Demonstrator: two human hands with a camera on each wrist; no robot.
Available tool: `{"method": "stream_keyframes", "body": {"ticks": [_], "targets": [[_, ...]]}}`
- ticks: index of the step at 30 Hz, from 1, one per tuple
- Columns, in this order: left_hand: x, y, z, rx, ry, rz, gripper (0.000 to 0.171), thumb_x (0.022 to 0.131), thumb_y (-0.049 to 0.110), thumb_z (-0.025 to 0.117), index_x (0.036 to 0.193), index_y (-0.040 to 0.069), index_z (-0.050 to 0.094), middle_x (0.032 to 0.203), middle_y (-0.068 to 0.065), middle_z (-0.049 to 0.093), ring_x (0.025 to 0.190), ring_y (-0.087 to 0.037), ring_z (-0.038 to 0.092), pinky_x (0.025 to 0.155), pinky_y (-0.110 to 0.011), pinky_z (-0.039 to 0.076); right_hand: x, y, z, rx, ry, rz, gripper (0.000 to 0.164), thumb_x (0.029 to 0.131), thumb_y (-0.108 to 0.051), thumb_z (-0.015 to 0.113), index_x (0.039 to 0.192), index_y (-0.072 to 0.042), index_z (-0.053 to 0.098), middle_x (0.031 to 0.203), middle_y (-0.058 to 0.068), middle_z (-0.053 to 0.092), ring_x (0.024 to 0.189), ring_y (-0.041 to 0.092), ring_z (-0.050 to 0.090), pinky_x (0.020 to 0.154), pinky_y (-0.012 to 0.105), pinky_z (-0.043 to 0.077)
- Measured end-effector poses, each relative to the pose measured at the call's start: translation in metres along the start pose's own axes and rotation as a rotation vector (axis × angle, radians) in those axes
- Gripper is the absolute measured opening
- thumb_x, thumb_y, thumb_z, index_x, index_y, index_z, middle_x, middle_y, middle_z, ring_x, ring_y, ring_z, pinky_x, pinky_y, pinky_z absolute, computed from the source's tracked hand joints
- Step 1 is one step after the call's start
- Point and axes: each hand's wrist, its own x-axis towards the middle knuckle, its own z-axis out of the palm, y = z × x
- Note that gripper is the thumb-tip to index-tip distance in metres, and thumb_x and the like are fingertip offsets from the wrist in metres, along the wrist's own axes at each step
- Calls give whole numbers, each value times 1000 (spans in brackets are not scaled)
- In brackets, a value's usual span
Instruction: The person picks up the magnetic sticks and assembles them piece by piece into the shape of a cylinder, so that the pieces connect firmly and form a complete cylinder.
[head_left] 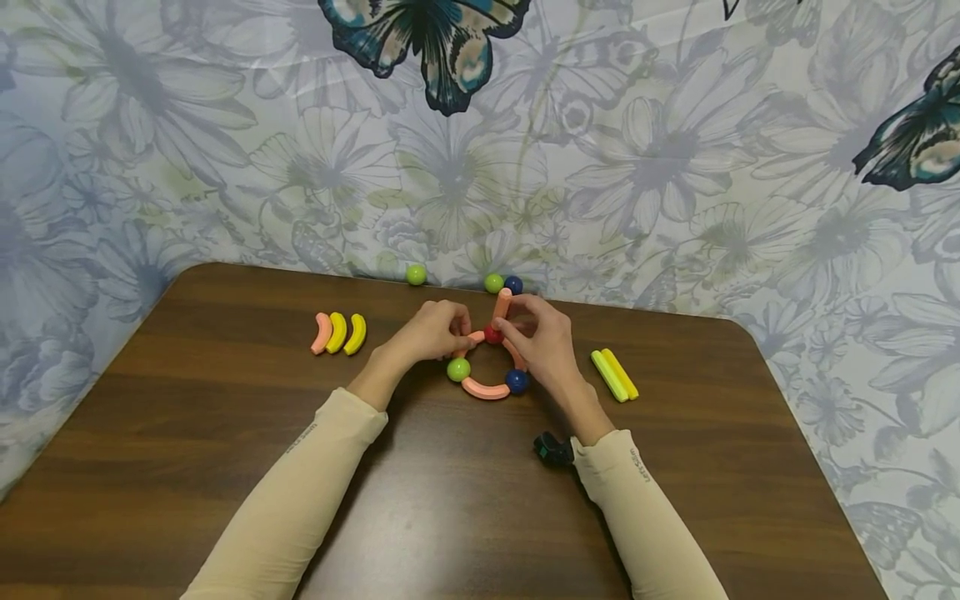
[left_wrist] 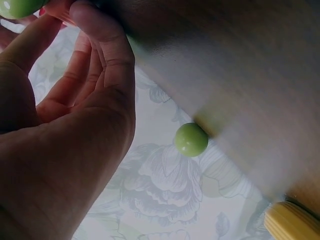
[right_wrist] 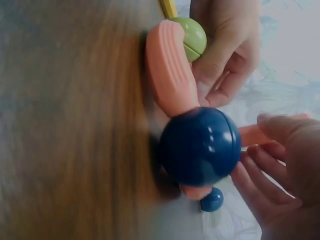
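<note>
A ring of curved pink pieces lies on the table, joined by a green ball, a blue ball and a red ball. From the red ball a straight pink stick stands out. My left hand pinches the curved pink piece between the green and red balls. With thumb and fingers, my right hand holds the straight stick close to the red ball. In the right wrist view, the big blue ball sits in front of the right fingers, which partly curl below the stick.
Left on the wooden table lie a pink curved piece and two yellow ones. Yellow-green and yellow sticks lie at right. Along the back edge are green balls and a blue ball, before a patterned cloth.
</note>
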Motion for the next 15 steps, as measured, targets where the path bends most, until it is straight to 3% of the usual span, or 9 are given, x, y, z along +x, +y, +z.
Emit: {"method": "stream_keyframes", "body": {"ticks": [6, 15], "targets": [[0, 0, 0, 9, 8, -8, 17, 96, 18, 79, 90, 8, 67, 68, -1, 68, 56, -12, 61, 52, -24, 50, -7, 7, -14, -50, -8, 35, 35, 95, -16, 81, 127, -6, 71, 117, 11, 75, 104, 26, 77, 92, 43, 62], [-3, 2, -3, 20, 37, -62, 20, 96, 16, 79, 86, 6, 65, 68, -7, 71, 52, -14, 63, 50, -24, 51, -17, 20, -51, -156, 40, 17, 27, 96, -7, 78, 121, 0, 72, 113, 13, 76, 99, 28, 75, 91, 46, 62]]}}
